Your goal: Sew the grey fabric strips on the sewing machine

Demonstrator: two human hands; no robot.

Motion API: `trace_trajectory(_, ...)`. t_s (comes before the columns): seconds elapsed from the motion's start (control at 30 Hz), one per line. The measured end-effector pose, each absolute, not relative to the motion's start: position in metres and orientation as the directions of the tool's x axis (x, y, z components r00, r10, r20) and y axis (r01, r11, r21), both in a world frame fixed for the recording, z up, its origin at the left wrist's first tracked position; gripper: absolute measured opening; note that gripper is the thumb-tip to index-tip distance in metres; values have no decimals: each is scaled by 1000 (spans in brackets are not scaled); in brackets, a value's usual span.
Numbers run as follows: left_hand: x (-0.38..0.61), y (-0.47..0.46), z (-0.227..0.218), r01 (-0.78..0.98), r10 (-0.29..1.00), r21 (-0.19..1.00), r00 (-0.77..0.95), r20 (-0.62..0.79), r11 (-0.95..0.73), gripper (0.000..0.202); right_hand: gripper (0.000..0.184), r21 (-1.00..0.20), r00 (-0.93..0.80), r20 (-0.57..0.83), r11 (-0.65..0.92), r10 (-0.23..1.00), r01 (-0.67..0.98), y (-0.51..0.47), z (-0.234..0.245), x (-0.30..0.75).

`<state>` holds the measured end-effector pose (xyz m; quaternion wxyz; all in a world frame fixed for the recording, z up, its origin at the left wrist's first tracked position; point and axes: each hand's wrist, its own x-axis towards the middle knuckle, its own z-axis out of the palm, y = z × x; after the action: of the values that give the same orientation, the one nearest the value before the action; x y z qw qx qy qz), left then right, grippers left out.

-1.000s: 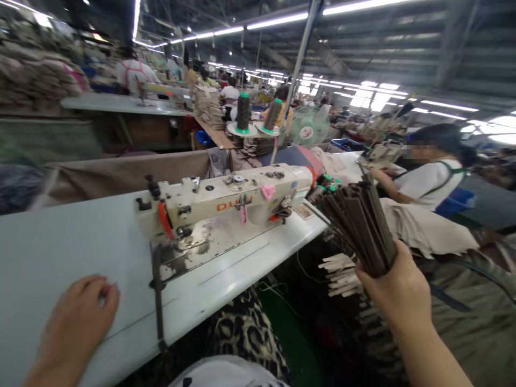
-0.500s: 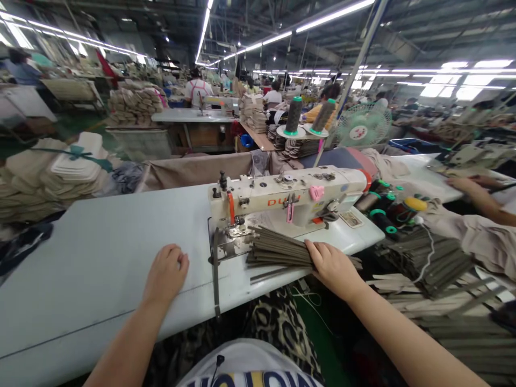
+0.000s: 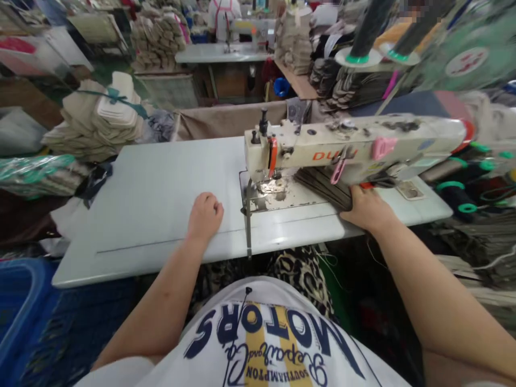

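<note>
Right hand grip pinches the dark strip bundle under the sewing machine; left hand rests curled, holding nothing, on the counter.

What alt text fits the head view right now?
The right hand rests on a bundle of dark strips under the arm of a cream sewing machine, while the left hand lies curled on the pale table. Thread cones lie to the right.
</note>
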<state>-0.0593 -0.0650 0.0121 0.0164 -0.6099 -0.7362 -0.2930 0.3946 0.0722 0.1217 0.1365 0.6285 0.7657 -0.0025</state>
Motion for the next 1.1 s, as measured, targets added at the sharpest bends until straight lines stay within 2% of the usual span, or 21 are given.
trace_trajectory(0.37,-55,-65,21,914,908,390,-254,334,112,21,68,206,2,-291,61,957,977,70,117,381)
trace_trajectory(0.63,-53,-69,19,914,910,394,-242,337,97,18,63,149,96,-263,-58,960,987,68,120,362)
trace_trajectory(0.87,-54,-69,11,916,893,401,-203,402,27,20,53,57,57,-231,-45,971,997,55,117,338)
trace_trajectory(1.1,-60,-68,3,926,889,378,-161,429,-15,19,55,2,114,-162,-115,980,993,62,114,314)
